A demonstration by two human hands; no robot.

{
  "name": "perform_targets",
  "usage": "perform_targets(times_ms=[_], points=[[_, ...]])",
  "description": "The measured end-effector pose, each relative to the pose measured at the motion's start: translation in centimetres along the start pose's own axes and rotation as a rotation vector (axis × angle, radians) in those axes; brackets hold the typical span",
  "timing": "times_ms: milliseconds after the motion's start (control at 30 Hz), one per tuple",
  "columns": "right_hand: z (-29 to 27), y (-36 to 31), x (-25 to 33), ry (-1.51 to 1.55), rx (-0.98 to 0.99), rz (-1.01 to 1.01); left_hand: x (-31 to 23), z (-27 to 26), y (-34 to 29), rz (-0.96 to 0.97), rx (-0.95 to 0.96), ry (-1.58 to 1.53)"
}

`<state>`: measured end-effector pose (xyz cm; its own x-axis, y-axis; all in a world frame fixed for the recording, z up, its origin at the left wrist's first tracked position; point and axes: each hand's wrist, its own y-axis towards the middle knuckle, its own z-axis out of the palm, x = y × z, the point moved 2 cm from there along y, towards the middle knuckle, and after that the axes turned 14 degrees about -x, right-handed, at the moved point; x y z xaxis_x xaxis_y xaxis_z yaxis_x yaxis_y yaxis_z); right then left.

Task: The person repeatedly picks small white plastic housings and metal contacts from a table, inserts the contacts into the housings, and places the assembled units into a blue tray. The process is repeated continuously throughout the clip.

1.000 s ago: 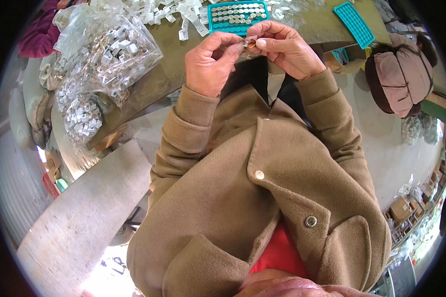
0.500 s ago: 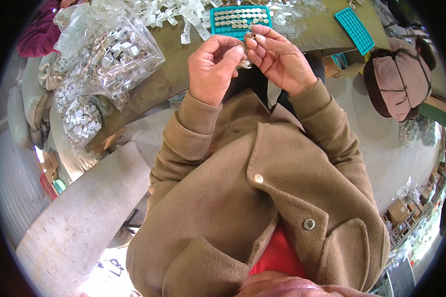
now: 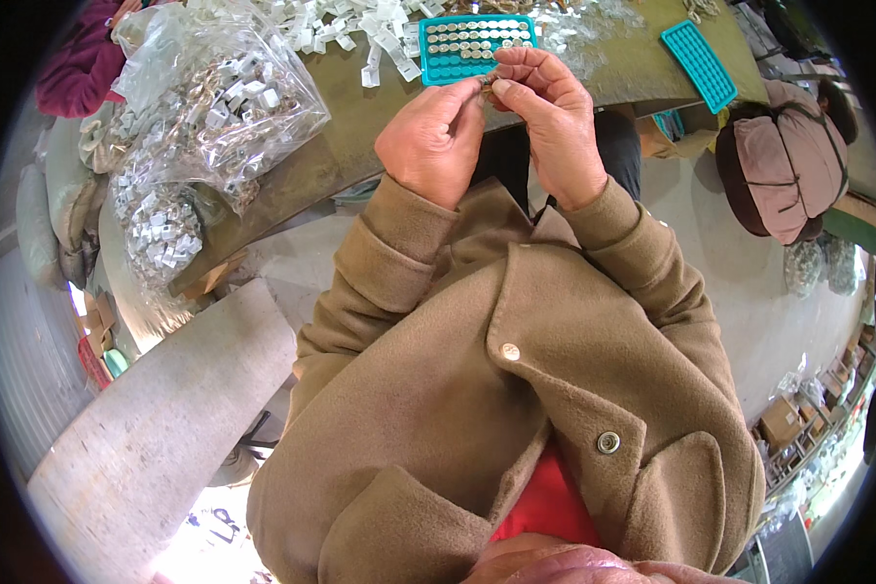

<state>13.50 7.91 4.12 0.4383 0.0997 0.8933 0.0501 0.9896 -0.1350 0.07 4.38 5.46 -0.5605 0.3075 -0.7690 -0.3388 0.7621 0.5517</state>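
Note:
My left hand (image 3: 430, 144) and my right hand (image 3: 558, 131) meet just in front of a teal tray (image 3: 441, 74). Both are closed in a pinch, fingertips together around a small dark, shiny piece (image 3: 488, 85) that the fingers mostly cover. I cannot make out what kind of thing it is. Rows of round, silvery pieces (image 3: 472, 37) sit in the tray's hollows, while the row nearest me holds none. The right index finger is raised and bent over its thumb.
White tags or small boxes (image 3: 360, 19) are heaped behind the tray's left. A clear plastic bag (image 3: 297, 117) of tags and brownish strands lies at the table's left. Another teal tray (image 3: 699, 66) rests near the right edge. A person's purple sleeve (image 3: 80, 68) shows far left.
Both hands have drawn closer together, the left turning so its fingers are more hidden. A shiny bit that hung below the left fingertips is out of sight now. The view has shifted slightly.

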Motion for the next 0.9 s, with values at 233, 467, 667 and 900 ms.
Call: perform_targets(times_ms=[233, 467, 667, 900], points=[[-0.5, 0.1, -0.3, -0.037, 0.009, -0.004, 0.2, -0.5, 0.5, 0.08, 0.149, 0.125], [0.0, -0.1, -0.2, 0.028, -0.05, 0.045, 0.5, 0.3, -0.1, -0.278, 0.048, -0.121], [-0.4, 0.0, 0.2, -0.153, -0.028, 0.085, 1.1, 0.2, -0.8, -1.073, 0.051, -0.641], [-1.0, 0.4, -0.4, -0.157, 0.048, 0.119, 1.2, 0.8, -1.6, -0.872, 0.088, -0.536]])
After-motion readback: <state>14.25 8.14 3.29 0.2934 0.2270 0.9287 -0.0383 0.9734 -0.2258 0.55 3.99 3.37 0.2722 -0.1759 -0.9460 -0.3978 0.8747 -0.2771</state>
